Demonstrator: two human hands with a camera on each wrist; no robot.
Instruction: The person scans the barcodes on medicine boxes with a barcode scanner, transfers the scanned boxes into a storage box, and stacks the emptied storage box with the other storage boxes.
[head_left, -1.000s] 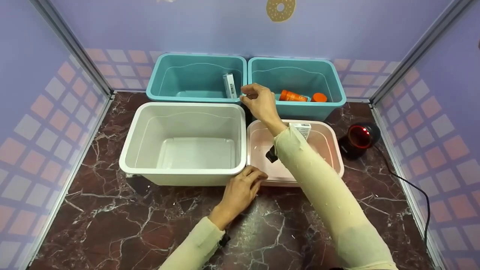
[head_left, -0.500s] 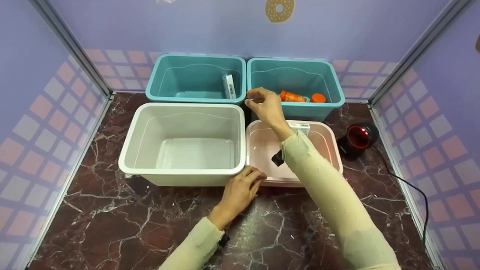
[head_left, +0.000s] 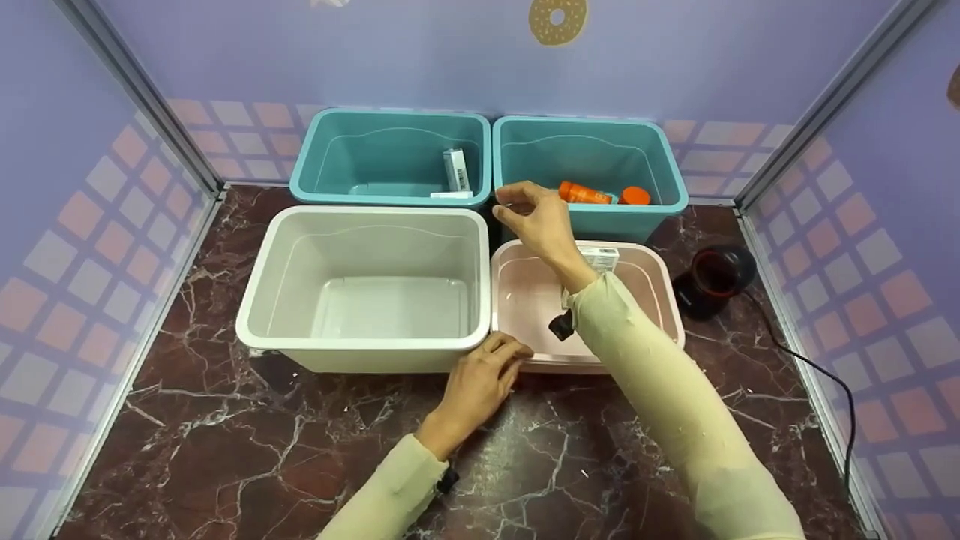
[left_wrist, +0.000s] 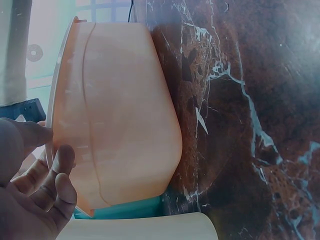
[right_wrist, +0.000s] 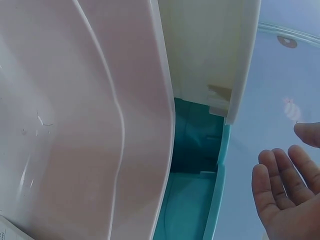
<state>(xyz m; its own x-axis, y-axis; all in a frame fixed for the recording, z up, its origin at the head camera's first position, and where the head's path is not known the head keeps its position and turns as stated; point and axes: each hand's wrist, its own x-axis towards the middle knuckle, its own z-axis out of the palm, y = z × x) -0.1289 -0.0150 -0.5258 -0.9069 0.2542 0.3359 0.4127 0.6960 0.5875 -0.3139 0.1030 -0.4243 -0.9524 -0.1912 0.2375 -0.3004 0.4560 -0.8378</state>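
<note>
My left hand (head_left: 482, 379) pinches the front left rim of the pink bin (head_left: 521, 296); in the left wrist view the thumb and fingers lie on either side of that rim. My right hand (head_left: 541, 225) hovers over the front left corner of the right teal bin (head_left: 585, 142), its fingers relaxed with nothing between them, as the right wrist view also shows. In the left teal bin (head_left: 375, 154) a white box (head_left: 455, 171) leans at the right, and a second white thing (head_left: 451, 195) shows just above the front rim. Another white box (head_left: 600, 258) is inside the pink bin, partly behind my wrist.
A large white bin (head_left: 364, 343) stands left of the pink one. Two orange containers, one an orange bottle (head_left: 585, 194), lie in the right teal bin. At the right stands a black corded device (head_left: 716, 277) resembling a barcode scanner. Purple walls surround the marbled surface (head_left: 337, 450).
The second white thing has appeared in the left teal bin. My right hand has drawn slightly back and to the right. The device's red light has gone out; my left hand stays put.
</note>
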